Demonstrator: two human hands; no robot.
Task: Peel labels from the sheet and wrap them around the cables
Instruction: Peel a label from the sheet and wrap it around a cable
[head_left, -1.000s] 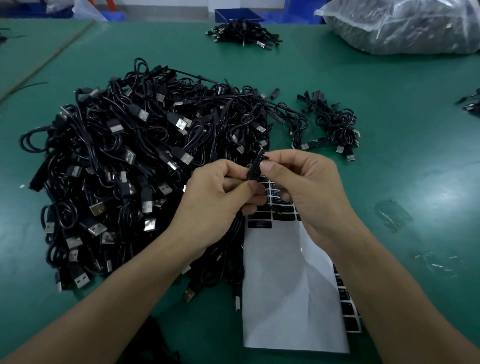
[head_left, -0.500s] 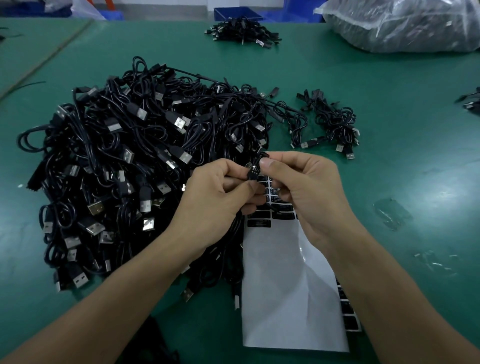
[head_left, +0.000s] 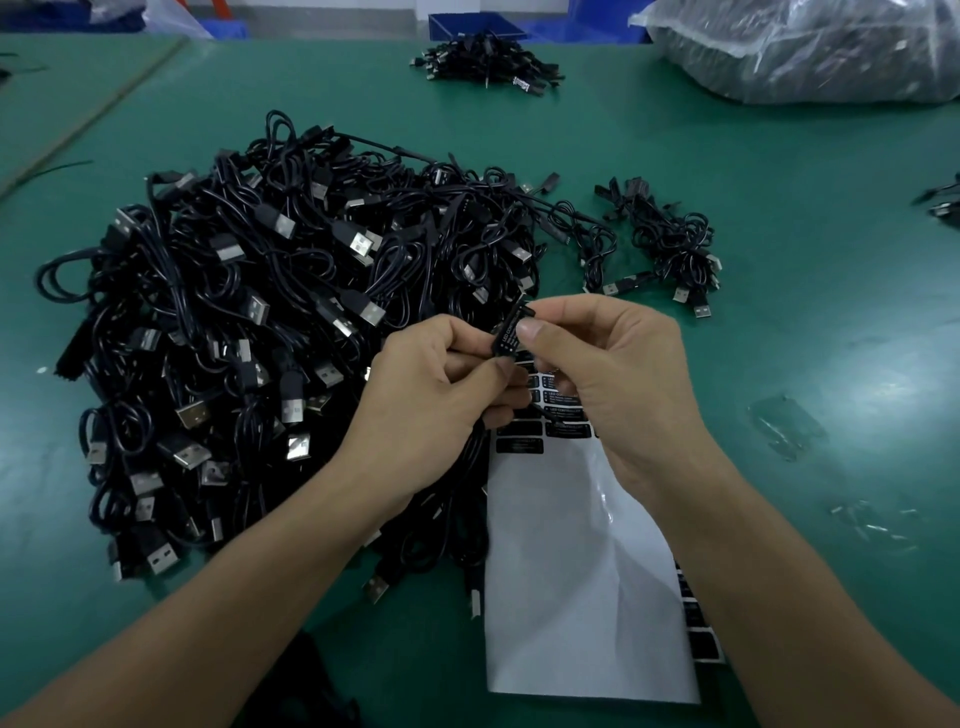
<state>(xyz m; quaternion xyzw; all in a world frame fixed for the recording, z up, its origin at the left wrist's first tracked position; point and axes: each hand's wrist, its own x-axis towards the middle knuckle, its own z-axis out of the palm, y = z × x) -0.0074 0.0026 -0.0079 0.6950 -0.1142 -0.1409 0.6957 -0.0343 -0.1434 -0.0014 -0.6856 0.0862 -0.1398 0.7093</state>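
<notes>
Both my hands meet above the label sheet (head_left: 576, 561), a white backing sheet with black labels left at its far end. My left hand (head_left: 436, 389) grips a black cable's small controller part (head_left: 511, 332). My right hand (head_left: 602, 374) pinches a black label with white print against that part, thumb on top. The cable hangs down from my left hand toward the big pile of black USB cables (head_left: 270, 322) on the left.
A green mat (head_left: 805, 218) covers the table. A small bundle of cables (head_left: 670, 244) lies right of the pile, another (head_left: 483, 57) at the far edge. A clear plastic bag of cables (head_left: 810, 47) sits far right. Clear film scraps (head_left: 784, 421) lie to the right.
My hands have stayed in place above the sheet. The right thumb has shifted slightly along the label on the cable part, and the label's white print now shows.
</notes>
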